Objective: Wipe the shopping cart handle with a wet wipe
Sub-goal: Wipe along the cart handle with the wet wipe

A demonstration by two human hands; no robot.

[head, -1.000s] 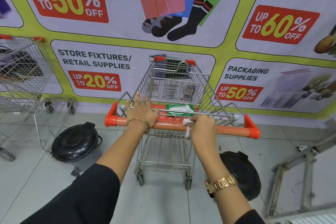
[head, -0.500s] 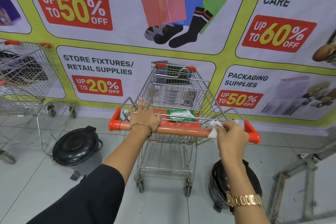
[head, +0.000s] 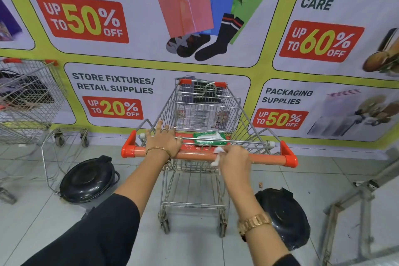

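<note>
A wire shopping cart (head: 207, 112) stands in front of me with an orange handle (head: 267, 158) across its near end. My left hand (head: 163, 141) lies on the left part of the handle, fingers spread over the bar. My right hand (head: 235, 158) is wrapped around the middle of the handle, pressing a white wet wipe (head: 218, 154) against it. The wipe's edges stick out to the left of my fingers. A green pack of wipes (head: 209, 138) lies in the cart's child seat just behind the handle.
Two black lidded bins sit on the tiled floor, one at the left (head: 87, 178) and one at the right (head: 285, 218) of the cart. Another wire cart (head: 28, 97) stands far left. A metal frame (head: 354, 198) is at the right. A printed banner wall is behind.
My right hand with the wipe slid from the handle's middle out to its right end, then back toward the middle. My left hand stayed put on the handle.
</note>
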